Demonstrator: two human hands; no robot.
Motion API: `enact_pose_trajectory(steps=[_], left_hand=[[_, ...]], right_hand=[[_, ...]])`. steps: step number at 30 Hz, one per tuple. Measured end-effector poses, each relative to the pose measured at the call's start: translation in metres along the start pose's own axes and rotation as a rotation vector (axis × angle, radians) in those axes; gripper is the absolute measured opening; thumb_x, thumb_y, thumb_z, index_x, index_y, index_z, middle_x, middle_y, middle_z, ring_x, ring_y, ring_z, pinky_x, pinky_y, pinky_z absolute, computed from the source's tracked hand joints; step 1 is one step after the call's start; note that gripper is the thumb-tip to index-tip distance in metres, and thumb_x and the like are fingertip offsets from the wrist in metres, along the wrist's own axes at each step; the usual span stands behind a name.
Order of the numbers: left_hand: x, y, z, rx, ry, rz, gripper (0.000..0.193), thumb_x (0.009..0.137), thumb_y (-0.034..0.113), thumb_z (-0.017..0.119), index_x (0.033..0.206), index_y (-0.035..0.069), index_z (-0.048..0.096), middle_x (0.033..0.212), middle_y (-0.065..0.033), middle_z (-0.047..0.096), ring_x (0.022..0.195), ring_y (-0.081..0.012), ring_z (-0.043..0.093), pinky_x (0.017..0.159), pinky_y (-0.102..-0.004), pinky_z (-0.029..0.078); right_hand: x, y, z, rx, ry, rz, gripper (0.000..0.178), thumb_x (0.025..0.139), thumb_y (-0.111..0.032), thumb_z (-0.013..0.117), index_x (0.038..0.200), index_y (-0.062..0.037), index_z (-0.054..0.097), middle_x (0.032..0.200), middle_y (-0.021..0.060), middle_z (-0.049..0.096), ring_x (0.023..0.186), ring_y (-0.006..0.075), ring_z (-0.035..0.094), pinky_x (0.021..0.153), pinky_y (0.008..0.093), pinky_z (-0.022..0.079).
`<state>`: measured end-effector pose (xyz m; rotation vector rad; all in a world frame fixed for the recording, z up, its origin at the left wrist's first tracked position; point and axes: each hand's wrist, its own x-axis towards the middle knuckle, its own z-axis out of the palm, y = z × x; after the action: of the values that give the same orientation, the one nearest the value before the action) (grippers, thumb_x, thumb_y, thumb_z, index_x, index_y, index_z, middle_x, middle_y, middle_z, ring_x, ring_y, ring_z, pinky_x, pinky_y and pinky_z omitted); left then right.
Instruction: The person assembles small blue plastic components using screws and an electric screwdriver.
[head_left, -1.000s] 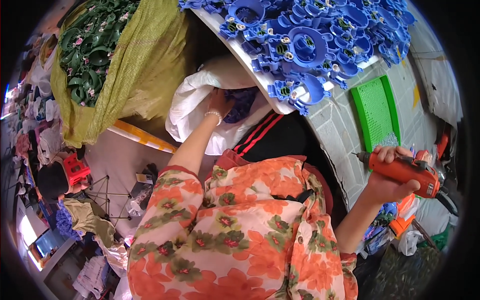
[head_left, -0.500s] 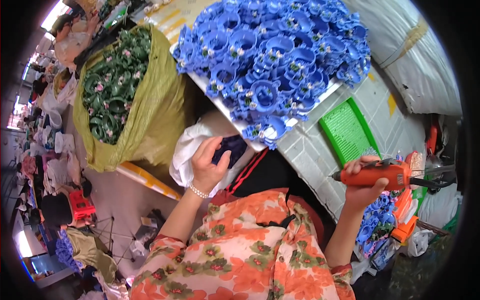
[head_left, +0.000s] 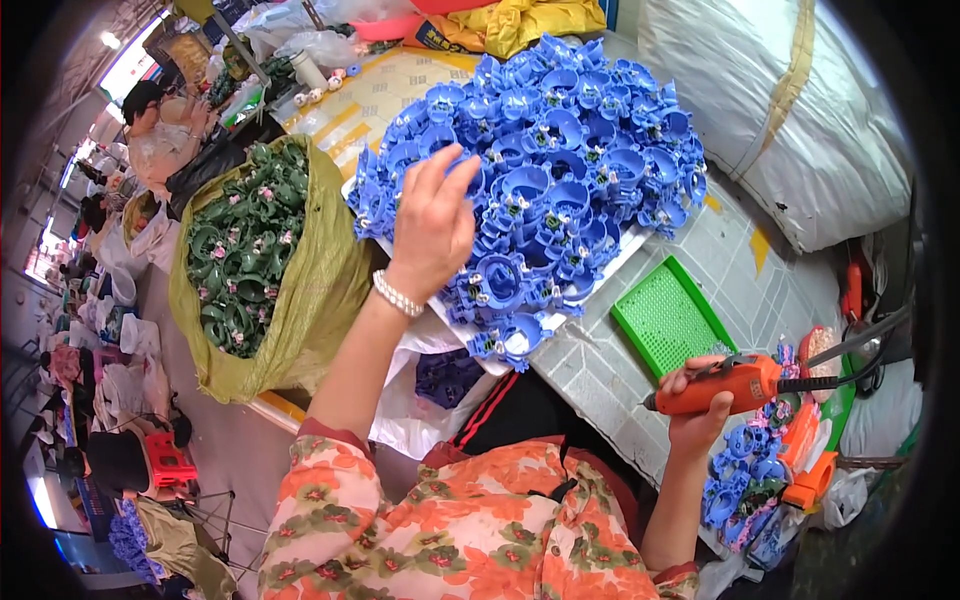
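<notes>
Over the heap of blue plastic pieces (head_left: 560,190) at upper centre, the left hand (head_left: 432,225) is now raised, its fingers loosely spread and nothing seen in them; half a second earlier it was at the mouth of the white sack (head_left: 405,415), lower in the frame. Whether it touches the heap I cannot tell. At right, the right hand (head_left: 693,405) stays wrapped around an orange power tool (head_left: 730,383).

The blue pieces overflow a white tray (head_left: 634,241); dark blue pieces (head_left: 447,378) lie in the white sack, the tray's corner partly hiding them. At left, a yellow-green woven sack (head_left: 325,290) brims with dark green pieces (head_left: 250,250) bearing pink flowers.

A green perforated tray (head_left: 660,310) rests on the grey tabletop (head_left: 585,365), right of centre. A bulky white bale (head_left: 750,90) fills the upper right; a red stool (head_left: 170,460) stands lower left.
</notes>
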<state>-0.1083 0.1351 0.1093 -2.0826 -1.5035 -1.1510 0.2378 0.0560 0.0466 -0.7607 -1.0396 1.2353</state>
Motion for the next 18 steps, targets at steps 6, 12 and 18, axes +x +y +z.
enact_pose_trajectory(steps=[6,12,18], left_hand=[[0.032,-0.051,0.015,0.077,-0.292,0.150,0.043,0.074,-0.006,0.051,0.116,0.003,0.056,0.115,-0.0133,0.056,0.104,-0.0319,0.050,0.094,-0.0384,0.041],[0.049,-0.072,0.028,0.097,-0.413,0.270,0.034,0.067,0.000,0.062,0.100,0.011,0.065,0.102,-0.0083,0.061,0.096,-0.0271,0.052,0.087,-0.0348,0.046],[0.062,-0.086,0.024,0.016,-0.506,0.233,0.019,0.071,0.001,0.064,0.088,0.008,0.063,0.084,-0.0063,0.064,0.084,-0.0259,0.057,0.077,-0.0367,0.047]], right_hand=[[0.005,0.004,-0.006,0.000,0.007,-0.002,0.068,0.076,-0.066,0.059,0.100,-0.0032,0.049,0.071,0.0053,0.052,0.064,0.0167,0.052,0.065,0.0319,0.045],[0.010,0.004,0.002,0.007,0.001,0.005,0.068,0.076,-0.066,0.060,0.099,-0.0032,0.049,0.071,0.0053,0.052,0.062,0.0167,0.052,0.064,0.0316,0.045],[0.011,0.004,0.000,0.014,0.001,-0.008,0.068,0.076,-0.065,0.061,0.100,-0.0030,0.050,0.070,0.0051,0.053,0.061,0.0166,0.052,0.064,0.0318,0.045]])
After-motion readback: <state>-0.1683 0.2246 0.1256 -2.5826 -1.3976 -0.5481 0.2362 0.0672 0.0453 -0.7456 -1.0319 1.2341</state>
